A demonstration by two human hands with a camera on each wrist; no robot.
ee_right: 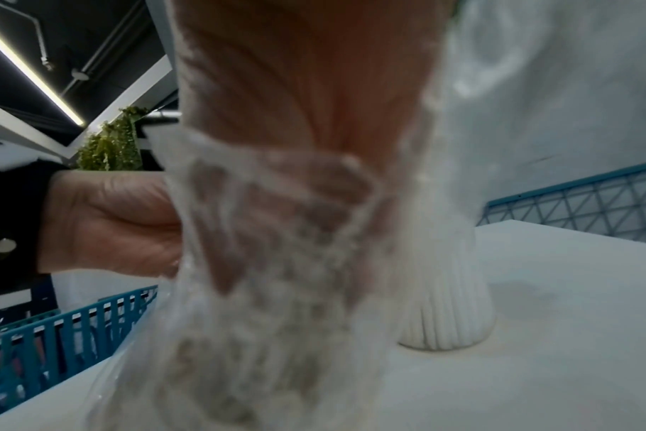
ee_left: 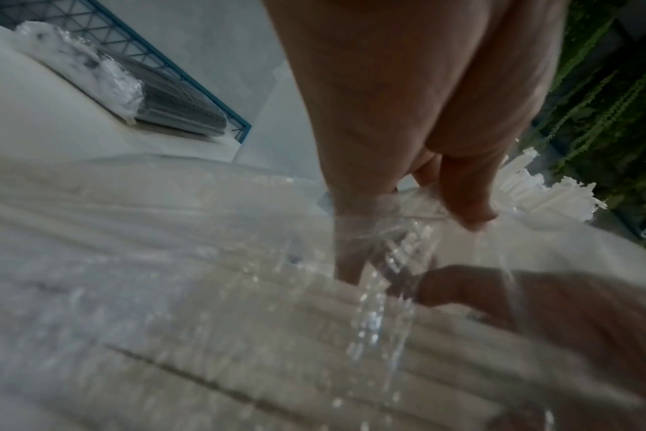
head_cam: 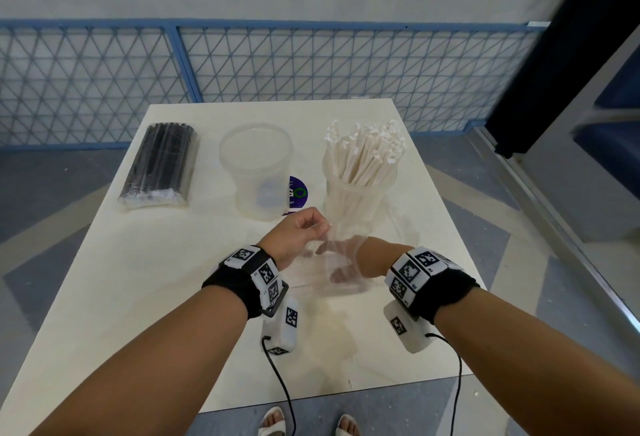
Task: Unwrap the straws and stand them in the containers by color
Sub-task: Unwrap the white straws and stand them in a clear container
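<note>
My left hand (head_cam: 323,226) (ee_left: 406,233) pinches the upper edge of a clear plastic wrapper (head_cam: 311,273) (ee_left: 203,291) held just above the table's near middle. My right hand (head_cam: 341,273) (ee_right: 296,218) is wrapped in that film, its curled fingers gripping it and showing blurred through it. Whether any straws are left in the wrapper I cannot tell. White straws (head_cam: 363,155) (ee_left: 546,198) stand in the right clear container (head_cam: 360,193) (ee_right: 447,320). The middle clear container (head_cam: 256,172) is empty. A sealed pack of black straws (head_cam: 157,167) (ee_left: 177,102) lies at the far left.
The white table (head_cam: 138,297) has a purple round sticker (head_cam: 298,193) between the two containers. A blue mesh fence (head_cam: 311,61) runs behind the far edge. Wrist-camera cables (head_cam: 280,383) hang off the near edge by my feet.
</note>
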